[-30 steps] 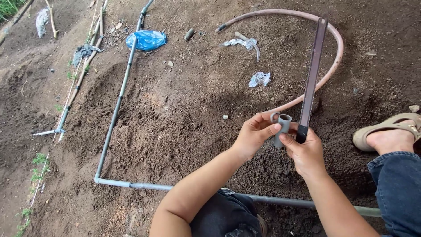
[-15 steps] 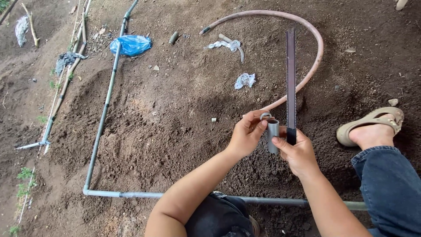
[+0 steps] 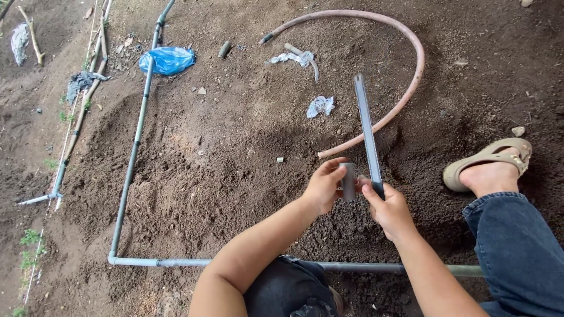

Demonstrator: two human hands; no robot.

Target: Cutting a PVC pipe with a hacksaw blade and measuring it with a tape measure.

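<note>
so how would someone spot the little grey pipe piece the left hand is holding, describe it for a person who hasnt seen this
Start at the pink hose that arcs across the bare soil, and follow it to its near end. Just below that end two hands meet: the right hand grips a long grey strip standing upright. The short grey pipe fitting sits in the left hand beside it, far stubbier than the long pipes lying on the ground.

Fitting (image 3: pixel 348 181) left of rod (image 3: pixel 366 132)
</note>
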